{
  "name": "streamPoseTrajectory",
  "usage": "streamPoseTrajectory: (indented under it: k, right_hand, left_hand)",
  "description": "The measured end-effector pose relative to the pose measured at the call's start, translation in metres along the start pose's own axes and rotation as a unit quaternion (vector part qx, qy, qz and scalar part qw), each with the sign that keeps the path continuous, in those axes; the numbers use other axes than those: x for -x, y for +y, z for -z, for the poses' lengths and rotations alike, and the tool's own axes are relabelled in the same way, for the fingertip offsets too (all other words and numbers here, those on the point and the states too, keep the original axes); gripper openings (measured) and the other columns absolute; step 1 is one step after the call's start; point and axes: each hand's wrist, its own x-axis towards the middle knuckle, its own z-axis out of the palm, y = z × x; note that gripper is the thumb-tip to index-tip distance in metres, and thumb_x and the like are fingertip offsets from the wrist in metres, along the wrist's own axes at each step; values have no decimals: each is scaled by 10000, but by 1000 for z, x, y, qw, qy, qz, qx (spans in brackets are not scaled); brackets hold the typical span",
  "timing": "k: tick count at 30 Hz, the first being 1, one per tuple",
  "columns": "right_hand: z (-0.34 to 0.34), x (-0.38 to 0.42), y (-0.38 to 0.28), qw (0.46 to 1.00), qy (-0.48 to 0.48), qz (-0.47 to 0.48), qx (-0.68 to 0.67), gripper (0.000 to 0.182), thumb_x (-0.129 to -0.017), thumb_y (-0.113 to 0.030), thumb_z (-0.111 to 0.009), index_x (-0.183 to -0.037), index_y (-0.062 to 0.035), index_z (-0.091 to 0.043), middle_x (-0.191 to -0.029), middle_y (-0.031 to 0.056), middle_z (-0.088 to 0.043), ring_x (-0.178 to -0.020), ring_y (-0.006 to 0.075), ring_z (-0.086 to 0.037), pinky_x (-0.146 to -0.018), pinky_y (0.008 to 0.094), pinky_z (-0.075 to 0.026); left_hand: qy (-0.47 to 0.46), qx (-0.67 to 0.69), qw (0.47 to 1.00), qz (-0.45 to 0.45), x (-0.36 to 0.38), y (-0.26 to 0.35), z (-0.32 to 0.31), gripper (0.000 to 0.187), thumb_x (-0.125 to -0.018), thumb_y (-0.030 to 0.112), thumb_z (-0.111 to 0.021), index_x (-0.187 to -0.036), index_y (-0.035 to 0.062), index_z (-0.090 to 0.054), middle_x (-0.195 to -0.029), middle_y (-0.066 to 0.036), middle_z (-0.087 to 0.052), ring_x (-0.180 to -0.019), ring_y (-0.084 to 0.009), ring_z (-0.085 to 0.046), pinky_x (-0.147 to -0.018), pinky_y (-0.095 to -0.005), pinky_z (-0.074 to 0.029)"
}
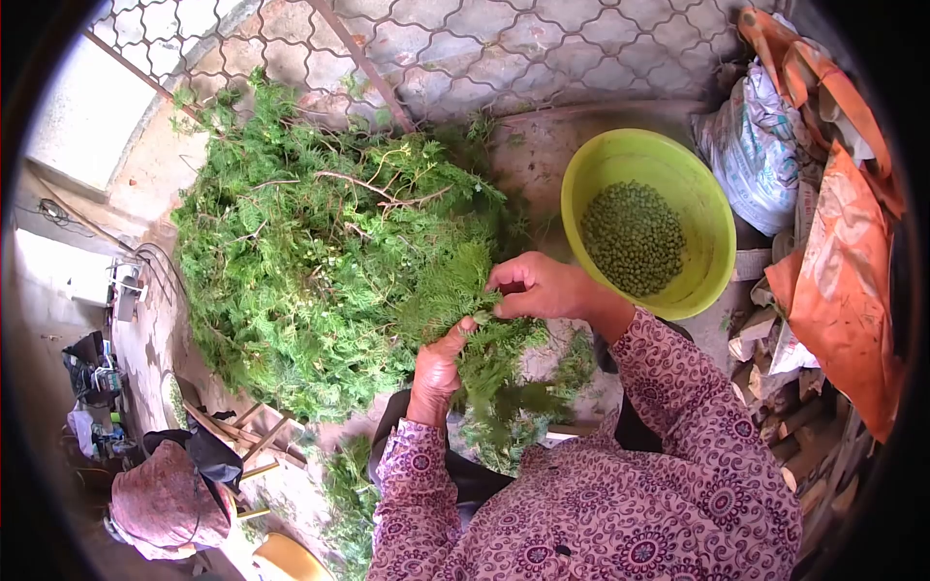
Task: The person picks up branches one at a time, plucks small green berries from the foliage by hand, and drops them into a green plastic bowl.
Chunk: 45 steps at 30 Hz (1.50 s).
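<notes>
My left hand (pixel 441 371) is closed around a feathery green leafy branch (pixel 450 286), its thumb pointing up along the stem. My right hand (pixel 544 287) is bent in a pinch at the right side of this branch, close to the left thumb. What sits between the right fingertips is too small to make out. Left of both hands spreads a large heap of cut green branches (pixel 281 261), with some bare brown twigs on top. To the right of my right hand stands a yellow-green basin (pixel 715 208) with many small round green fruits (pixel 635 237) in it.
A wire-mesh fence (pixel 436 58) runs along the back. At right are a white sack (pixel 751 155), an orange sheet (pixel 843 290) and stacked firewood (pixel 804 445). At lower left are a person in a patterned head covering (pixel 170 499) and a yellow basin (pixel 291 557).
</notes>
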Motion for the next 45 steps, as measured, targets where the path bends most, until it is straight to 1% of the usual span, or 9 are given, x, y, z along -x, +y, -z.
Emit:
streamPoseTrajectory:
  k: [5,13,20,22,23,27,32,34,45]
  right_hand:
    - [-3,-1,2,996,2,1,91,186,-706,-114,-637,-825,14,-574,-605,14,-515,-572,53,-434,-512,251,-365]
    - [-18,4,-1,961,140,21,239,216,-613,-182,-590,-705,11,-559,-639,172,-558,-584,323,-565,-518,378,-430]
    - [-12,6,24,854,226,94,459,193,-658,-159,-580,-749,3,-530,-648,191,-547,-537,310,-551,-481,337,-414]
    - [2,8,9,908,250,91,325,130,-690,-105,-548,-751,6,-522,-616,145,-551,-556,246,-574,-483,320,-434]
    - [8,5,5,973,221,-24,66,73,-719,-58,-521,-769,-6,-514,-602,56,-526,-558,161,-563,-475,263,-438]
    - [27,7,-13,918,203,-27,-339,60,-751,-45,-515,-807,-24,-504,-615,6,-490,-494,95,-478,-439,185,-383]
    - [16,14,-22,971,48,-48,-230,116,-774,-135,-585,-799,-30,-541,-641,-3,-513,-610,57,-485,-463,188,-370]
    - [1,4,-3,999,47,19,0,193,-754,-195,-644,-787,-19,-570,-671,-1,-542,-617,43,-480,-517,201,-382]
    - [-13,0,10,994,54,-25,89,269,-726,-175,-671,-885,28,-594,-700,14,-566,-643,55,-496,-565,231,-416]
  left_hand:
    - [-14,0,999,-32,8,7,-13,374,-740,165,-698,-1044,-8,-566,-992,-57,-593,-904,-155,-540,-807,-285,-428]
    - [27,-107,989,-95,-1,-2,-12,262,-776,93,-633,-1016,9,-568,-954,-36,-594,-822,-115,-550,-755,-252,-443]
    - [-7,-143,981,-128,7,6,-22,250,-785,95,-617,-1011,1,-568,-957,-36,-596,-805,-112,-551,-735,-251,-445]
    - [-12,-147,979,-142,11,9,-24,247,-788,107,-616,-1006,0,-576,-948,-40,-604,-811,-109,-551,-744,-245,-439]
    - [-6,-141,980,-143,10,6,-22,247,-788,107,-616,-1006,0,-576,-948,-40,-604,-811,-109,-551,-744,-245,-439]
    - [54,-129,977,-161,-2,1,-15,266,-790,125,-624,-1022,4,-578,-955,-42,-603,-833,-105,-545,-780,-243,-423]
    - [76,-127,971,-189,-5,-1,-19,285,-794,139,-626,-1038,7,-563,-966,-37,-588,-828,-99,-529,-779,-248,-419]
    - [62,-147,971,-178,-5,-3,-17,284,-795,143,-625,-1037,7,-562,-966,-36,-588,-833,-99,-527,-780,-248,-418]
    - [8,-121,981,-149,-3,-3,-11,285,-793,144,-622,-1038,13,-557,-963,-48,-593,-870,-129,-543,-795,-258,-428]
